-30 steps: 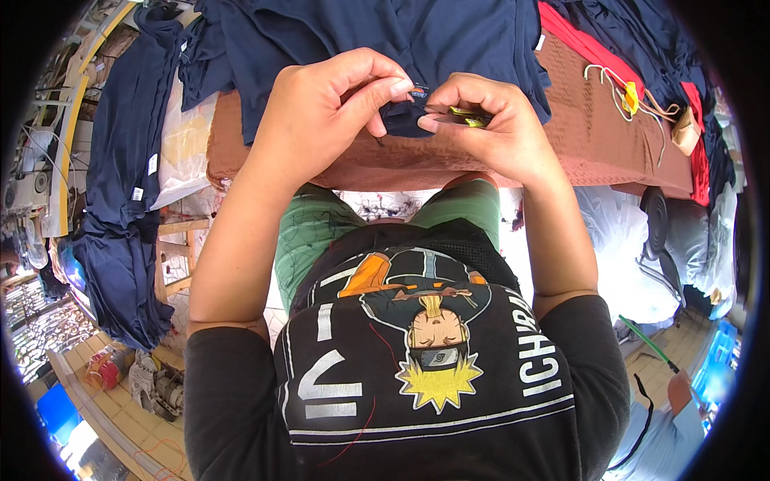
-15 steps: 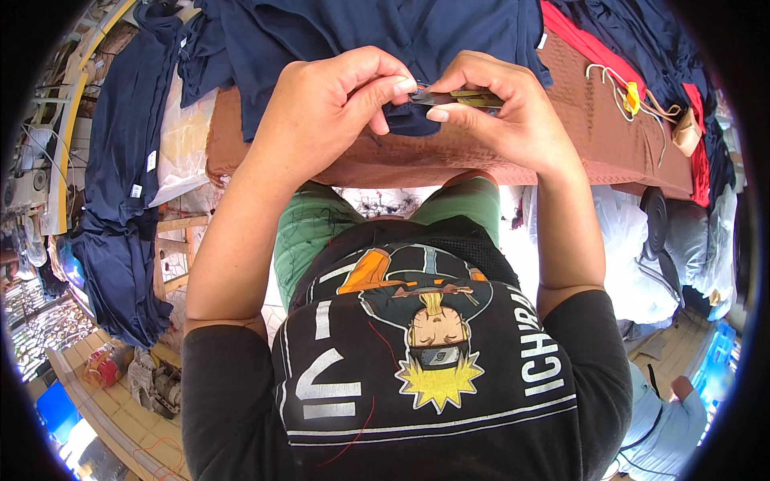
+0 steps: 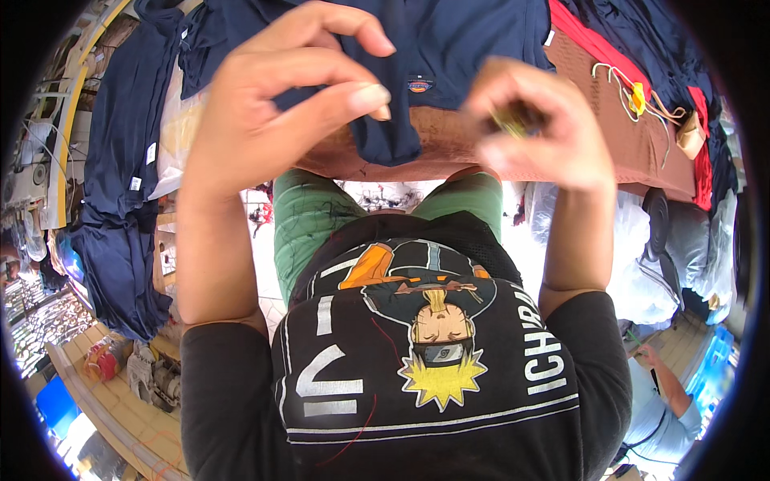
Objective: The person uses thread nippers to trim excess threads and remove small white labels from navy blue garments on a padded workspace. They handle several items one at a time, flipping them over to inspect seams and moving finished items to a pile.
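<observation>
While the black shirt (image 3: 505, 417) and green shorts (image 3: 317, 216) filled the near side, both hands were above the table's edge. The left hand (image 3: 253, 112) had its thumb tip close to one fingertip, another finger apart; whether it pinched anything, I could not tell. The right hand (image 3: 565, 120), blurred, was curled round the small snips (image 3: 517, 119). Beyond, the navy garment (image 3: 457, 40) lay over the brown cloth (image 3: 642, 148), its label (image 3: 419, 84) between the hands. Farther right lay a red strip (image 3: 589, 36).

Head-worn fisheye view, facing down, close
</observation>
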A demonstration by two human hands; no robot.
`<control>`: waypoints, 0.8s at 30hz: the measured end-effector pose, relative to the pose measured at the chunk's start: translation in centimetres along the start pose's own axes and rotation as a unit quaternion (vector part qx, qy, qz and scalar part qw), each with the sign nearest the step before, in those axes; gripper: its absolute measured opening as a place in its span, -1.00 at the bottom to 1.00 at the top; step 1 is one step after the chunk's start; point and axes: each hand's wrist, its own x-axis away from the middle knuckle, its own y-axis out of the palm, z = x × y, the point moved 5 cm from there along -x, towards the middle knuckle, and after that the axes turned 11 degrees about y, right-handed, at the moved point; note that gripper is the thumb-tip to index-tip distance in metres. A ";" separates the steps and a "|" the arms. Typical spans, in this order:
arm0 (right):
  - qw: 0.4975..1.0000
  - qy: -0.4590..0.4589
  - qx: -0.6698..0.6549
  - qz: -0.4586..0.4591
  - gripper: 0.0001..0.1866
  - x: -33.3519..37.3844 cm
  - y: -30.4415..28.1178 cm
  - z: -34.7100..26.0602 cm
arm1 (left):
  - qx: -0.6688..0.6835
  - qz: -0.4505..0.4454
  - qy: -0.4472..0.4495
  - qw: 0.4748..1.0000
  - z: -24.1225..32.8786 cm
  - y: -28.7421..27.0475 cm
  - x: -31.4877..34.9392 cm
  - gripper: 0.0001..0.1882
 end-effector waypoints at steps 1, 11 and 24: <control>0.995 -0.052 -0.027 -0.086 -0.76 0.9 0.3 -1.4 | -0.010 -0.001 0.052 0.999 0.6 -0.9 0.4 -0.62; 0.795 -0.283 0.012 -0.536 -0.56 10.0 3.6 -10.5 | -0.025 0.033 -0.087 0.995 -0.9 -2.5 3.5 -0.67; 0.949 -0.094 0.054 -0.295 -0.81 3.1 -0.9 -4.7 | -0.050 -0.234 -0.241 0.941 -7.8 8.9 13.5 -0.67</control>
